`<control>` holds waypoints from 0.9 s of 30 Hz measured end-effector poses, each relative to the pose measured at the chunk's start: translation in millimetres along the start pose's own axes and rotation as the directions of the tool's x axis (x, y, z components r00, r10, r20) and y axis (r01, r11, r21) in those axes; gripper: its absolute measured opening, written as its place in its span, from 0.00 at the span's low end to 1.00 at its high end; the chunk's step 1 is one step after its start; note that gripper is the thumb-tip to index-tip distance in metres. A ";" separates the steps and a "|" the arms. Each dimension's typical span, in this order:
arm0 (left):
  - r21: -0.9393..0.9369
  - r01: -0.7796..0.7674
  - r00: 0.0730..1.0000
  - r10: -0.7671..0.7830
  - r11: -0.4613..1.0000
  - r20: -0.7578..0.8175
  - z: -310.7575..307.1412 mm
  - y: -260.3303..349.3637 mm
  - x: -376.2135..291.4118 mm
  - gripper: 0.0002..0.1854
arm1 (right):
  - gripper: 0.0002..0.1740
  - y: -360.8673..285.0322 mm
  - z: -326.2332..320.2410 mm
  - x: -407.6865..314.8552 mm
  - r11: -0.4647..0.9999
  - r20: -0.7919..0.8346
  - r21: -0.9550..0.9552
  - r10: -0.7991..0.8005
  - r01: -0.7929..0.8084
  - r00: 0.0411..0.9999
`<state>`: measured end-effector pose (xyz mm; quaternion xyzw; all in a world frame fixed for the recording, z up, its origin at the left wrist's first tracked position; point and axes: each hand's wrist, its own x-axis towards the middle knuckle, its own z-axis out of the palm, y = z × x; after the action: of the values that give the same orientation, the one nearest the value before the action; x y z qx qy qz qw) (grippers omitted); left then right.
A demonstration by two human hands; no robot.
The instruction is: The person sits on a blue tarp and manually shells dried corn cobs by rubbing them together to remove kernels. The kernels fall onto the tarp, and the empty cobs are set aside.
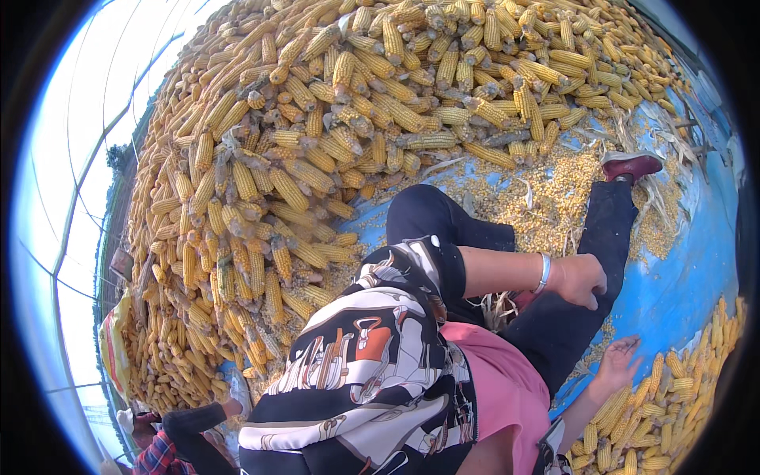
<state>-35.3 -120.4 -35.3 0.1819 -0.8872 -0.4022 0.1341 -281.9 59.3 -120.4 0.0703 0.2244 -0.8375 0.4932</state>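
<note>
My left hand [580,281], a silvery bracelet [544,273] at its wrist, is over my outstretched right leg [602,243] in dark trousers. Its fingers are curled, and I see nothing in them. Lower right, my right hand [617,363] hangs with fingers apart and holds nothing. Just below that hand is a pile of husked corn cobs [647,409]. Loose corn kernels [552,196] and dry husks [623,127] lie on the blue tarp [659,303] around my legs. My left leg [427,214] is bent at the knee.
A large heap of husked yellow corn cobs [297,178] rises in front and to the left. At lower left another person [160,454] in a plaid shirt sits beside it. A yellowish woven sack [117,347] stands at the heap's left edge. My foot wears a dark red shoe [635,164].
</note>
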 end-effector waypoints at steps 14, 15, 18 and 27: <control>-0.477 0.768 -0.335 -0.367 0.427 -0.868 -272.1 -180.6 -355.8 0.47 | 0.17 229.8 175.8 87.6 0.486 0.102 -0.816 0.652 -0.312 0.751; -0.556 0.709 -0.387 -0.420 0.434 -0.821 -281.5 -188.2 -353.6 0.49 | 0.17 252.2 186.9 89.1 0.439 0.090 -0.846 0.678 -0.304 0.729; -0.646 0.701 -0.478 -0.475 0.301 -0.739 -300.1 -201.8 -336.8 0.56 | 0.15 318.4 220.9 93.2 0.324 0.066 -0.903 0.753 -0.281 0.654; -0.480 0.843 -0.316 -0.500 0.241 -0.807 -271.5 -197.6 -336.0 0.57 | 0.37 529.1 285.1 102.7 -0.014 0.153 -0.945 0.863 0.327 0.481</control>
<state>413.2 -276.8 -42.8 0.8734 -0.3806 -0.0679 0.2961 149.7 -367.7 -63.8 -0.6089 0.4442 -0.2141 0.6213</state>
